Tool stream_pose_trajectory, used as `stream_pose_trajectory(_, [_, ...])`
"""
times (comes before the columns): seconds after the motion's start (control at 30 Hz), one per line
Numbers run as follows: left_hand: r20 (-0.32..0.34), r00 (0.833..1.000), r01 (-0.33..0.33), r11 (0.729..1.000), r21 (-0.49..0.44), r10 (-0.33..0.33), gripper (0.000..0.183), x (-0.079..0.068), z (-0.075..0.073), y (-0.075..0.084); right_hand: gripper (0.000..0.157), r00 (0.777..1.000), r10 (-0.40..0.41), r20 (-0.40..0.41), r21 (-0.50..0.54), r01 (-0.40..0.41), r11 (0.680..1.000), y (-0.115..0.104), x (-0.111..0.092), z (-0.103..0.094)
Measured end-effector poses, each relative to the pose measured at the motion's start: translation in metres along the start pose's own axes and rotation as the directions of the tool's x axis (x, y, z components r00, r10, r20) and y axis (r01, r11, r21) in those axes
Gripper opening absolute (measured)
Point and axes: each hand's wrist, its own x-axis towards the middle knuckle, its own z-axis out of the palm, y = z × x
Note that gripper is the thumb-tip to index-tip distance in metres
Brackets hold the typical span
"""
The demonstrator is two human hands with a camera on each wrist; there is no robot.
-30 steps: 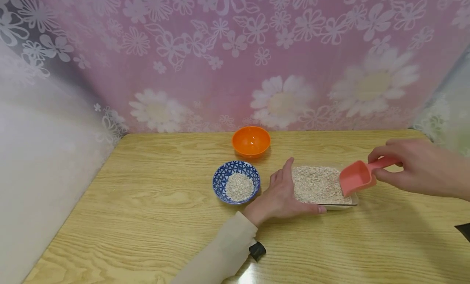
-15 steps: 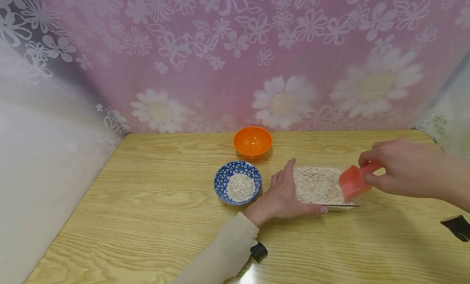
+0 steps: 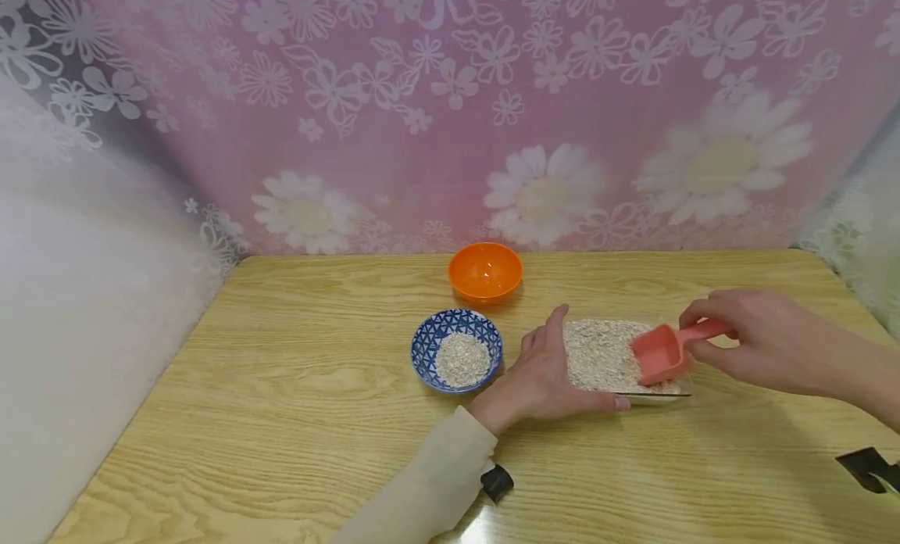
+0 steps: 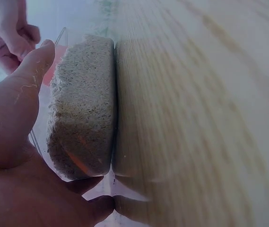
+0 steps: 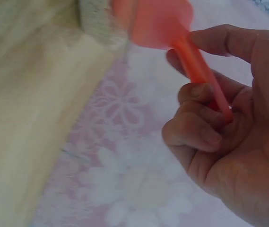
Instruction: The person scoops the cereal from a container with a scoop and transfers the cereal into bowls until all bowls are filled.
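Note:
My right hand (image 3: 745, 337) grips the handle of a coral-pink scoop (image 3: 661, 355). The scoop's front edge is dug into pale oat-like flakes (image 3: 598, 352) that fill a clear rectangular container (image 3: 657, 399). In the right wrist view, fingers curl round the scoop's handle (image 5: 203, 75). My left hand (image 3: 544, 384) holds the container's left end, its thumb along the near side and its fingers at the end wall. The left wrist view shows this thumb over the rim and the flakes heaped behind the clear wall. Left of that hand stands a blue-and-white patterned bowl (image 3: 426, 345) with some flakes inside.
An orange bowl (image 3: 485, 272) stands behind the patterned bowl, near the table's back edge. A pink flowered curtain (image 3: 394, 161) rises behind the wooden table (image 3: 295, 403), and a pale one hangs at the left.
The right hand has moved the scoop left and slightly down, further into the flakes. The left hand stays at the container's end, and both bowls keep their places.

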Motion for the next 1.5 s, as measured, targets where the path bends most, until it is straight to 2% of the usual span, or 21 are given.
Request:
stream_pose_trajectory(0.2, [0.001, 1.000, -0.006, 1.000, 0.009, 0.006, 0.131, 0.000, 0.000, 0.000, 0.019, 0.997, 0.049, -0.053, 0.148, -0.040, 0.988, 0.011, -0.010, 0.020])
stream_pose_trajectory(0.37, [0.005, 1.000, -0.008, 1.000, 0.008, 0.008, 0.131, 0.000, 0.000, 0.001, 0.021, 0.992, 0.068, -0.110, 0.259, -0.038, 0.965, 0.021, -0.019, 0.037])
stream_pose_trajectory(0.53, [0.003, 1.000, -0.003, 1.000, 0.016, 0.003, 0.131, 0.000, 0.000, 0.001, 0.029, 0.984, 0.052, -0.168, 0.364, 0.013, 0.931, 0.027, -0.024, 0.049])
stream_pose_trajectory(0.67, [0.004, 1.000, -0.001, 1.000, 0.024, 0.001, 0.130, 0.000, 0.000, 0.001, 0.035, 0.981, 0.007, -0.196, 0.410, 0.075, 0.909, 0.026, -0.024, 0.054])
stream_pose_trajectory(0.8, [0.003, 1.000, 0.000, 1.000, 0.028, 0.000, 0.130, 0.000, 0.000, 0.001, 0.038, 0.975, -0.027, -0.220, 0.416, 0.119, 0.901, 0.021, -0.021, 0.058])
stream_pose_trajectory(0.93, [0.002, 1.000, 0.000, 1.000, 0.017, 0.000, 0.130, 0.000, 0.000, 0.001, 0.040, 0.974, -0.030, -0.226, 0.411, 0.123, 0.903, 0.016, -0.019, 0.060])
stream_pose_trajectory(1.33, [0.007, 1.000, -0.021, 1.000, 0.000, 0.021, 0.129, -0.001, 0.000, -0.001, 0.035, 0.979, 0.011, -0.204, 0.367, 0.066, 0.928, 0.010, -0.021, 0.060])
stream_pose_trajectory(1.5, [0.004, 1.000, -0.027, 1.000, 0.004, 0.027, 0.128, -0.001, -0.001, -0.001, 0.031, 0.987, 0.054, -0.153, 0.413, 0.015, 0.911, 0.011, -0.021, 0.062])
